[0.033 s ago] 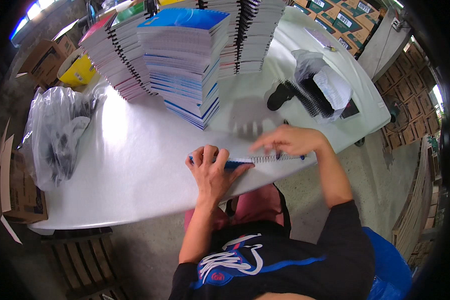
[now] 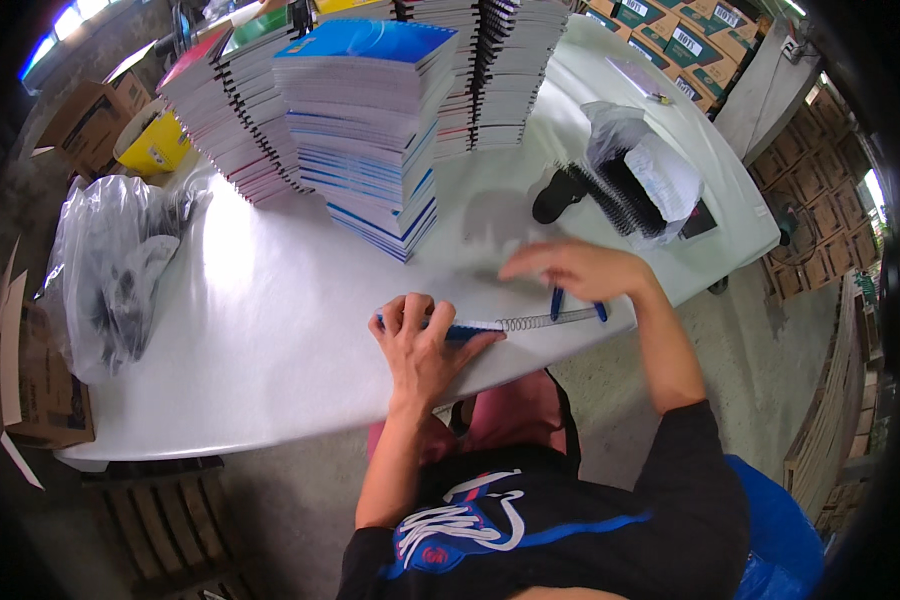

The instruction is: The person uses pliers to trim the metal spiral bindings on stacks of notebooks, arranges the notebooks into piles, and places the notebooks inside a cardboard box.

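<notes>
My left hand [image 2: 417, 345] is closed round a blue-covered notebook [image 2: 458, 329], pressing its edge against the table near the front. From the notebook's right end a loose wire spiral [image 2: 530, 322] stretches right along the table. Over this spiral hovers my right hand [image 2: 585, 270], its fingers pointing left and smeared by motion. Two blue handles of a pair of pliers [image 2: 556, 304] stick out beneath the right palm toward me; their jaws are hidden. Behind the left hand rises a tall stack of blue-covered notebooks [image 2: 360, 130].
More spiral-bound stacks [image 2: 235, 115] stand behind. A plastic bag with black coils [image 2: 635, 185] lies at the right, beside a black object [image 2: 558, 195]. Clear plastic bags [image 2: 115, 270] and an open carton [image 2: 45, 370] are at the left. The white table's [image 2: 270, 400] front edge curves before me.
My right hand has shifted slightly, its fingers lifting away from the spiral. More of the blue handles shows beneath it. The left hand keeps its grip on the notebook.
</notes>
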`<state>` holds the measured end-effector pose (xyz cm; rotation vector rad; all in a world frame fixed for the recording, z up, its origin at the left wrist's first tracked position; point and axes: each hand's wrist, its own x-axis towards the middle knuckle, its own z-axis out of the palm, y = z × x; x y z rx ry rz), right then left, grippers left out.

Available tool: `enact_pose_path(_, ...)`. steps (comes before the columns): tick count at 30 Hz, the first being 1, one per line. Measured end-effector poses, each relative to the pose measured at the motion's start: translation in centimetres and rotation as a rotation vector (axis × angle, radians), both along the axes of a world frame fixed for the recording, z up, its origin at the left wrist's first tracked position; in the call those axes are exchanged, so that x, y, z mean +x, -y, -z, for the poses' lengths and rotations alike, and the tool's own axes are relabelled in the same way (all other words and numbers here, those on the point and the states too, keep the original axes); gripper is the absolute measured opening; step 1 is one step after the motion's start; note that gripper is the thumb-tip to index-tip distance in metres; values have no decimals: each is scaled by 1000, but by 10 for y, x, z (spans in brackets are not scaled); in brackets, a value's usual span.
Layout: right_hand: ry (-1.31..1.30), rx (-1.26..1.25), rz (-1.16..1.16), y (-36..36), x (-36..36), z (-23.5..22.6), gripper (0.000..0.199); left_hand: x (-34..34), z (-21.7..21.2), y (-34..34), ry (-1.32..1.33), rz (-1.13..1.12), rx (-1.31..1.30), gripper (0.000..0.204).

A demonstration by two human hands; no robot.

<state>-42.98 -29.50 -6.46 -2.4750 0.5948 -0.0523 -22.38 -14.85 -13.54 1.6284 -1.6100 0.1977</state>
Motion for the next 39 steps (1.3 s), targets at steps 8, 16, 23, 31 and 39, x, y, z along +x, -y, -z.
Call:
enact_pose_path(8,-78,-756,522,97,-35,68,45,7,1,-2,14,61,-46,55)
enact_pose_path(16,707,420,274,-11,10,43,28,6,2,0,-17,83,-51,56)
enact_pose_path(23,716,477,113,-34,16,37,37,5,1,0,-14,77,-55,57)
enact_pose_path(31,646,405,156,-40,22,31,37,7,2,0,-14,73,-61,59)
enact_pose_path(39,672,402,200,-43,27,34,28,12,1,1,-44,41,-96,59)
